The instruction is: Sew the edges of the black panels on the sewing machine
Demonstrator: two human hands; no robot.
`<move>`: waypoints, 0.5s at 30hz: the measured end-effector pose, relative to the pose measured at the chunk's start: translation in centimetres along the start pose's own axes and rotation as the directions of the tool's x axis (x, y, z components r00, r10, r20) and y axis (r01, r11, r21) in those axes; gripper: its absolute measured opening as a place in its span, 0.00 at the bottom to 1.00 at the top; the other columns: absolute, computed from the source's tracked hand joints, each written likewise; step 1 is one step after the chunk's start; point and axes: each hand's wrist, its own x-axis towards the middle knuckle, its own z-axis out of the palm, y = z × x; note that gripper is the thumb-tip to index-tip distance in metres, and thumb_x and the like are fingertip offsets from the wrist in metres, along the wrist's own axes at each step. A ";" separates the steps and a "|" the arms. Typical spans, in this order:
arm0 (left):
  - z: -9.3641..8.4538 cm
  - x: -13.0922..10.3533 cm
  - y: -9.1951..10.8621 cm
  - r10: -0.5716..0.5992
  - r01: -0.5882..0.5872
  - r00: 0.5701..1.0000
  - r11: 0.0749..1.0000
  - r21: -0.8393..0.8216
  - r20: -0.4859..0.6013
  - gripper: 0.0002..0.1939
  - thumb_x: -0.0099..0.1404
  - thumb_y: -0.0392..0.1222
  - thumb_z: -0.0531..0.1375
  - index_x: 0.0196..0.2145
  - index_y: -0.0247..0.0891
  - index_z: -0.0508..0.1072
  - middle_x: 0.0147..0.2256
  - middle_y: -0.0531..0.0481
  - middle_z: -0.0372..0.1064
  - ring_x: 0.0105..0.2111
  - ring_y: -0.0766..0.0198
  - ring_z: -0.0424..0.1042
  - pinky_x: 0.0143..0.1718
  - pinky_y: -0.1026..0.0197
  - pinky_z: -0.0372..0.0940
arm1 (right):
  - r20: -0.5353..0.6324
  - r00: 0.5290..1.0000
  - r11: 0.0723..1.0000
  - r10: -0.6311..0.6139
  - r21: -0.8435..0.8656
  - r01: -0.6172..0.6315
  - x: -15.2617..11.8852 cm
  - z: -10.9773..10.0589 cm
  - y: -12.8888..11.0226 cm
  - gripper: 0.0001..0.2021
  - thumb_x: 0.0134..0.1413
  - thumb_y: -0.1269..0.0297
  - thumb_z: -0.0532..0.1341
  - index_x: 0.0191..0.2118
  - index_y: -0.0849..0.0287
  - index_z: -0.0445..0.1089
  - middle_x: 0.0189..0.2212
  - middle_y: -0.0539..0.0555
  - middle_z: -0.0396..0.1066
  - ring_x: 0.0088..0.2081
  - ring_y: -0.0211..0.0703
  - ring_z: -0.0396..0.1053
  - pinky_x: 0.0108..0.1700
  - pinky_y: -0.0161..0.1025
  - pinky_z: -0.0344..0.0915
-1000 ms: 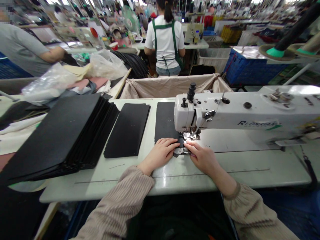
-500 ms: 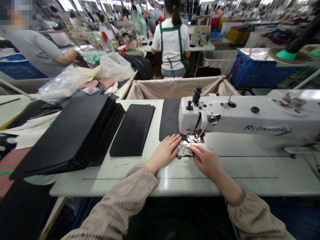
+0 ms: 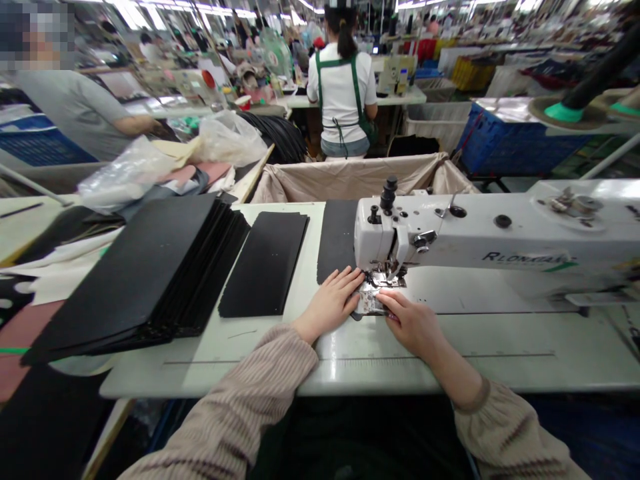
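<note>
My left hand (image 3: 336, 301) lies flat, fingers stretched out, its fingertips at the near edge of a black panel (image 3: 336, 240) beside the presser foot (image 3: 387, 279). This dark sheet runs back under the head of a white sewing machine (image 3: 470, 233). At the shiny metal plate (image 3: 369, 303) in front of the foot, my right hand (image 3: 415, 325) has its index finger pointing left and its other fingers curled in. Whatever its fingertips press or pinch is hidden. Left of my hands lies a small stack of black panels (image 3: 265, 263).
A tall pile of larger black panels (image 3: 145, 253) leans at the left, near plastic bags (image 3: 123, 167) and scraps. Behind the table stands a cloth-lined bin (image 3: 350, 180). A co-worker in a green apron (image 3: 345, 93) sits beyond it; another person (image 3: 80, 107) works at left.
The view has shifted slightly. Both hands keep nearly the same place at the presser foot, and the black panel shows no clear movement.
</note>
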 end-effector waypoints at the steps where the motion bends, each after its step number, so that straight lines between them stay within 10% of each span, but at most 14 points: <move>1: 0.1 0.0 -0.1 0.004 -0.004 1.000 1.000 0.001 0.012 0.24 0.73 0.44 0.50 0.65 0.43 0.59 0.66 0.48 0.56 0.67 0.57 0.50 0.67 0.47 0.47 | 0.000 1.000 1.000 0.001 -0.001 -0.001 0.0 0.0 0.0 0.23 0.60 0.70 0.56 0.61 0.51 0.64 0.60 0.53 0.66 0.50 0.46 0.72 0.45 0.39 0.70; 15: -0.2 0.1 0.0 -0.007 0.008 1.000 0.999 -0.031 0.024 0.23 0.72 0.41 0.51 0.63 0.42 0.62 0.65 0.48 0.57 0.67 0.59 0.52 0.67 0.48 0.46 | -0.012 1.000 0.999 0.017 0.031 -0.016 0.0 -0.4 -0.3 0.23 0.59 0.71 0.56 0.59 0.51 0.65 0.59 0.52 0.67 0.50 0.45 0.72 0.45 0.39 0.70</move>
